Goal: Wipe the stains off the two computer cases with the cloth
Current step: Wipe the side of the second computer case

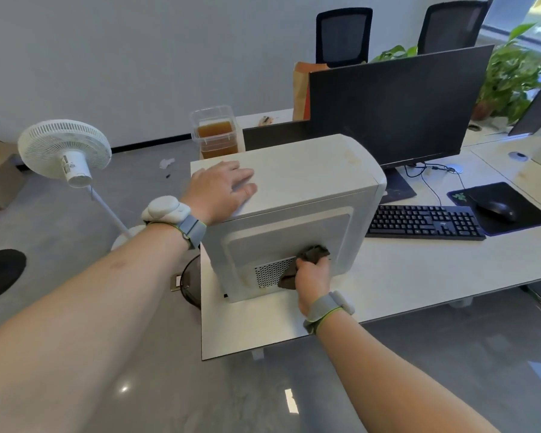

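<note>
A white computer case (300, 179) stands upright on the left end of the white desk (419, 273). My left hand (219, 190) lies flat on the case's top near its left edge, fingers straight. My right hand (313, 276) grips a bunched dark brown cloth (310, 257) and presses it against the lower part of the case's near side panel, just right of a perforated vent. Faint yellowish marks show on the top toward the right end. Only one case is in view.
Right of the case lie a black keyboard (425, 221), a mouse (497, 209) on a dark mat, and a black monitor (397, 104) behind. A clear box of brown liquid (216, 132) stands behind the case. A white fan (64, 150) and a bin (191, 282) stand on the floor at left.
</note>
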`<state>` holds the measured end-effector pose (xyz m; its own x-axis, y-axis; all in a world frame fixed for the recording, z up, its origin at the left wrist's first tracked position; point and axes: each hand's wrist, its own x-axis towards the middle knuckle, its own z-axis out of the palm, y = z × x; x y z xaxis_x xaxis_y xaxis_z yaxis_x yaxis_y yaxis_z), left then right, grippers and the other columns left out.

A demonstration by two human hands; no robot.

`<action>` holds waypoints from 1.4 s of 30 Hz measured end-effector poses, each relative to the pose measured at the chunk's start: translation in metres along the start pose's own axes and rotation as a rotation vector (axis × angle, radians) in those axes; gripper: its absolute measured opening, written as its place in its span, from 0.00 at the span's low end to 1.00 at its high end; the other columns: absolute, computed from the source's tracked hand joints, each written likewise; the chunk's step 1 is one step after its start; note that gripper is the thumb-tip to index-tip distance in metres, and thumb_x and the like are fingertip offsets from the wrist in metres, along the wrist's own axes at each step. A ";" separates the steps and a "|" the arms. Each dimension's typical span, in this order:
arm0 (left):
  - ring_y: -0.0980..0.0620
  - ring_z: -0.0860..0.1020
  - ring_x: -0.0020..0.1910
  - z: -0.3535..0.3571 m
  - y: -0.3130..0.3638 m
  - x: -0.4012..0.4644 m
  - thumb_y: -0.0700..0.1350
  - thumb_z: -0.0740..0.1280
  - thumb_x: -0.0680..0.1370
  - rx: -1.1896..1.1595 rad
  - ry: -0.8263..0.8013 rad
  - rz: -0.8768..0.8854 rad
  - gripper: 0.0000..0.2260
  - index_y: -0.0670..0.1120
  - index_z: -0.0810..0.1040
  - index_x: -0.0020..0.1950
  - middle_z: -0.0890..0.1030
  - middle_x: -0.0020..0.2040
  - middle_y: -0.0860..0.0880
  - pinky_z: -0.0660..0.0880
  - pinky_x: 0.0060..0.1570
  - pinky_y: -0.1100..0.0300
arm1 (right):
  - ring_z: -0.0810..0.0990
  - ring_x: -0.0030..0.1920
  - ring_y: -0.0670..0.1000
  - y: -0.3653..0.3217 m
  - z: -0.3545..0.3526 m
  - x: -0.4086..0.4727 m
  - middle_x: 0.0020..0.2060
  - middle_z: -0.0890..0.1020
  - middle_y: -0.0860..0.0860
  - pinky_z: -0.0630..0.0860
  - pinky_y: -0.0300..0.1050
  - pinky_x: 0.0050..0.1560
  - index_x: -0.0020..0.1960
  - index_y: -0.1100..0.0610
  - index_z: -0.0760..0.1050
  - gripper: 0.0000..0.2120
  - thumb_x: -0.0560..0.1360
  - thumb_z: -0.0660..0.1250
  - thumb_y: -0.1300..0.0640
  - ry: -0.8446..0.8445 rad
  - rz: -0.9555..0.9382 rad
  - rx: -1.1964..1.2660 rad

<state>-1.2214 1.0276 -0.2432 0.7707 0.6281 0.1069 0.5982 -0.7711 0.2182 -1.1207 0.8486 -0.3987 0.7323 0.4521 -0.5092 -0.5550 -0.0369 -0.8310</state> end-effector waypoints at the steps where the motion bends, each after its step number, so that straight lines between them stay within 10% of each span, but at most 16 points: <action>1: 0.46 0.69 0.73 0.002 0.004 0.000 0.65 0.55 0.80 -0.015 0.013 -0.002 0.26 0.56 0.75 0.73 0.74 0.73 0.51 0.62 0.71 0.42 | 0.79 0.51 0.58 0.007 0.008 -0.006 0.48 0.79 0.53 0.82 0.55 0.48 0.60 0.52 0.71 0.16 0.79 0.62 0.70 -0.004 0.008 -0.025; 7: 0.46 0.68 0.74 0.007 -0.006 0.002 0.66 0.53 0.80 0.019 0.043 0.002 0.26 0.59 0.75 0.73 0.72 0.75 0.52 0.62 0.71 0.43 | 0.81 0.54 0.62 0.055 0.043 -0.022 0.59 0.80 0.67 0.78 0.61 0.60 0.56 0.58 0.74 0.13 0.77 0.62 0.71 -0.221 0.144 -0.092; 14: 0.47 0.71 0.70 0.010 -0.004 0.003 0.64 0.56 0.81 0.025 0.087 0.005 0.21 0.60 0.76 0.71 0.75 0.71 0.53 0.63 0.68 0.45 | 0.81 0.56 0.58 0.020 0.013 -0.006 0.55 0.81 0.52 0.78 0.60 0.64 0.59 0.46 0.71 0.12 0.80 0.64 0.60 0.258 -0.091 0.118; 23: 0.47 0.69 0.73 0.006 -0.003 0.001 0.64 0.57 0.82 0.001 0.085 -0.008 0.21 0.60 0.75 0.72 0.73 0.73 0.53 0.61 0.70 0.46 | 0.83 0.56 0.62 0.082 0.050 -0.030 0.53 0.84 0.56 0.80 0.64 0.60 0.54 0.49 0.77 0.12 0.77 0.69 0.65 -0.120 0.085 -0.175; 29: 0.48 0.68 0.74 0.008 -0.007 0.003 0.65 0.57 0.81 -0.020 0.090 -0.019 0.22 0.61 0.75 0.73 0.72 0.75 0.53 0.59 0.71 0.45 | 0.84 0.50 0.52 0.058 0.056 -0.038 0.47 0.85 0.47 0.82 0.49 0.54 0.49 0.48 0.78 0.08 0.74 0.76 0.54 0.039 -0.226 -0.071; 37: 0.48 0.68 0.75 0.009 -0.010 0.004 0.67 0.58 0.80 -0.046 0.096 -0.026 0.23 0.62 0.76 0.72 0.72 0.76 0.54 0.60 0.72 0.45 | 0.83 0.50 0.60 0.093 0.068 -0.036 0.52 0.83 0.60 0.81 0.64 0.58 0.48 0.54 0.76 0.07 0.79 0.70 0.65 0.019 0.220 0.028; 42: 0.49 0.68 0.74 0.009 -0.009 0.004 0.67 0.58 0.80 -0.051 0.104 -0.030 0.23 0.62 0.76 0.72 0.72 0.76 0.54 0.59 0.72 0.45 | 0.83 0.48 0.56 0.073 0.085 -0.050 0.47 0.85 0.54 0.82 0.55 0.56 0.50 0.53 0.79 0.12 0.75 0.67 0.68 -0.004 -0.003 0.087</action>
<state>-1.2213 1.0361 -0.2538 0.7242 0.6603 0.1988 0.6066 -0.7471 0.2718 -1.2314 0.8989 -0.4153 0.7326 0.4555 -0.5057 -0.5851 0.0419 -0.8099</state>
